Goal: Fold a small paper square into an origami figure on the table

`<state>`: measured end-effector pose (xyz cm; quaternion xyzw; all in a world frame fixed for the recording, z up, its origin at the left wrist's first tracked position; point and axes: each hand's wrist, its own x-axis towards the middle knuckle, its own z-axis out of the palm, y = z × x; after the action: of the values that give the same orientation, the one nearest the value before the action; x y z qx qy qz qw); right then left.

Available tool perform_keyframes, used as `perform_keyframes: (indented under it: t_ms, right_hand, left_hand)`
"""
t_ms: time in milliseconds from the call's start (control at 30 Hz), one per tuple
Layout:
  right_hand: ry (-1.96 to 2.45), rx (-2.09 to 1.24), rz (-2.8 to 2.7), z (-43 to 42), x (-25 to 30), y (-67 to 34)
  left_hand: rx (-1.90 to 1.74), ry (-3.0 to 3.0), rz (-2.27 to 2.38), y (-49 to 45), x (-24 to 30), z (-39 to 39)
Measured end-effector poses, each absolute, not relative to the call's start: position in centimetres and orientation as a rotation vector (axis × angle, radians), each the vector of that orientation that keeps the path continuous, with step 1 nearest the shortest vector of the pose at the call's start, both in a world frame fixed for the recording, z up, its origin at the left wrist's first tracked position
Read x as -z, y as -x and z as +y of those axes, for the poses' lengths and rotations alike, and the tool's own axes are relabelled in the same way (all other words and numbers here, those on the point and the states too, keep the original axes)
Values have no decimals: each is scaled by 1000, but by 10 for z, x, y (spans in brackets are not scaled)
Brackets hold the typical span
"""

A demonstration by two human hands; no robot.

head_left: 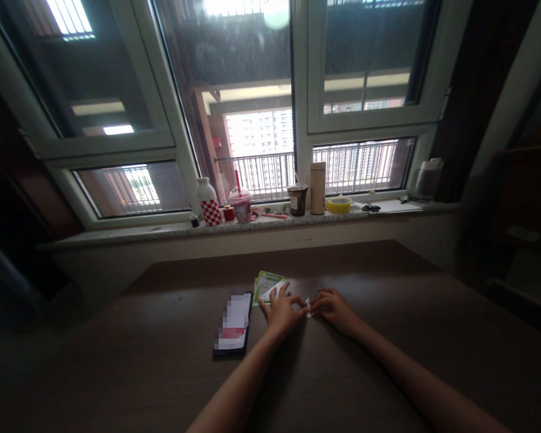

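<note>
Both hands meet over the brown table around a small white and green piece [309, 308], perhaps paper; its kind is too small to make out. My left hand [281, 311] pinches its left side between thumb and forefinger, the other fingers fanned out toward the cards. From the right, my right hand [335, 308] closes its fingertips on the same piece. Green-edged printed cards [270, 278] lie just beyond my left hand, partly covered by its fingers, with a white piece on top. Left of that hand lies a phone [233, 322] with its screen lit and blurred.
The brown table [365, 270] reaches to a windowsill [171, 231]. On the sill stand a checkered bottle [210, 204], a pink drink cup [241, 206], a dark cup [297, 200], a beige flask [317, 187], yellow tape [339, 205], scissors [371, 208] and a clear jug [428, 179].
</note>
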<state>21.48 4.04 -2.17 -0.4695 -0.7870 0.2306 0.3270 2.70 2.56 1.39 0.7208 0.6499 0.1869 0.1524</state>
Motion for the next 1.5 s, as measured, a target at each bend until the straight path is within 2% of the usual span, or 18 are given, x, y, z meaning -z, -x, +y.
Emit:
perform_keyframes:
  t_ms: [733,1133,1500]
  right_hand:
    - [1159,-567,-1992,47,28,-216]
    - [1345,-415,-2014,47,22,-207]
    - [1338,-441,-2050,46,16,-214]
  left_hand:
    - [-588,-2067,1858,-30,-14,24]
    - [-603,-2078,1842,-29,-10,27]
    - [-641,-2067,1824,-29,-8,27]
